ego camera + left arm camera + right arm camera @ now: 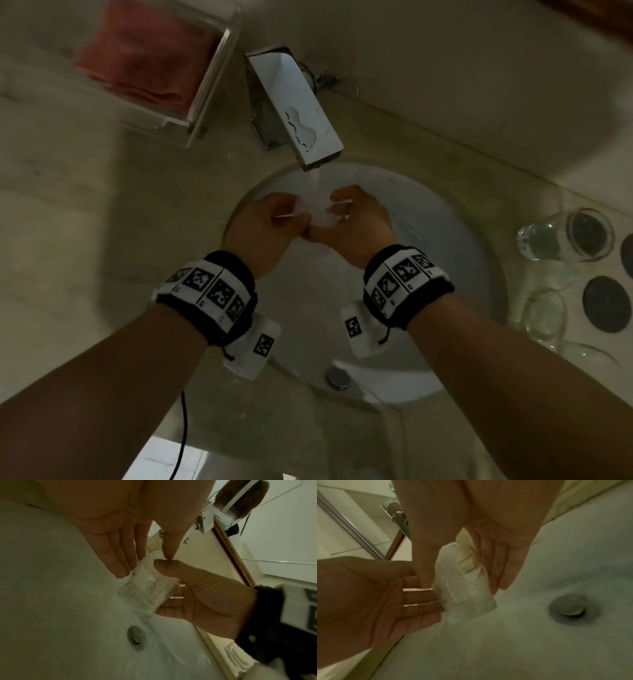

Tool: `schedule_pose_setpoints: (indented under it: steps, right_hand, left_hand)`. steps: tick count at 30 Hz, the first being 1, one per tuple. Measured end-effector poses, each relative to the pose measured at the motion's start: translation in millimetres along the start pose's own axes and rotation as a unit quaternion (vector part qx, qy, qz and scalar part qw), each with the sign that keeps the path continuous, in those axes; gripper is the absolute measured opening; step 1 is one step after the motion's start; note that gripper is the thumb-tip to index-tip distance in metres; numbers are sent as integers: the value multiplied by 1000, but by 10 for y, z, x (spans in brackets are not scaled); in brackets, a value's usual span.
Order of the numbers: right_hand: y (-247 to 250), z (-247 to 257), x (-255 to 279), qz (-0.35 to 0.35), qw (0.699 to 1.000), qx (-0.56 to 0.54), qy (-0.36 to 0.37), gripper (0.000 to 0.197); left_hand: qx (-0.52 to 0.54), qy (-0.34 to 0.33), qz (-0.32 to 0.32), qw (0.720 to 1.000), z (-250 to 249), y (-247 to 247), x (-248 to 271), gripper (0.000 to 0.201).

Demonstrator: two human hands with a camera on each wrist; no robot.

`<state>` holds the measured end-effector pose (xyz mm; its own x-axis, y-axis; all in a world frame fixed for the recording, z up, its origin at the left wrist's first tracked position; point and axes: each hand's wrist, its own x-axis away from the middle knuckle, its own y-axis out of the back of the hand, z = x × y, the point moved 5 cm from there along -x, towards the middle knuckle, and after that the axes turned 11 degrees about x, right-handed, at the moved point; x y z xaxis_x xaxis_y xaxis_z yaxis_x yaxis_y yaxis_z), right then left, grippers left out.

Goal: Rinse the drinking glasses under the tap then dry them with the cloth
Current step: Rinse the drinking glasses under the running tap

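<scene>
I hold one clear drinking glass (320, 219) over the sink, under the water stream (315, 178) that runs from the chrome tap (301, 113). My left hand (284, 219) grips it from the left, and my right hand (346, 216) grips it from the right. In the left wrist view the glass (149, 588) is tilted and wet, with my right thumb (164, 566) on top and my left fingers (118, 568) along its side. The right wrist view shows the glass (464, 595) between my right thumb and fingers. A red cloth (147, 58) lies folded at the back left.
The cloth sits in a clear tray (212, 89) on the counter. Right of the sink (479, 246) one glass (565, 236) lies on its side, with more glasses (544, 318) and dark round coasters (606, 303) nearby. The drain (338, 378) is at the basin's near side. A black cable (183, 428) hangs below.
</scene>
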<state>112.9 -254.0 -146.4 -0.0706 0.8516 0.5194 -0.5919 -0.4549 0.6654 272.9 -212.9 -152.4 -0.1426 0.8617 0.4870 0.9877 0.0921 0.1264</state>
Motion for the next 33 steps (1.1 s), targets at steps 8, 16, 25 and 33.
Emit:
schedule_pose_setpoints:
  steps: [8, 16, 25, 33]
  right_hand:
    - [96, 96, -45, -68, 994, 2, 90, 80]
    - [154, 144, -17, -94, 987, -26, 131, 80]
    - [167, 125, -16, -96, 986, -32, 131, 81]
    - [160, -21, -66, -35, 997, -48, 57, 85]
  left_hand:
    - [48, -6, -3, 999, -32, -19, 7, 43]
    - [74, -19, 7, 997, -66, -4, -21, 53]
    - [65, -33, 4, 997, -66, -20, -27, 54]
    - [48, -31, 2, 998, -100, -34, -12, 48]
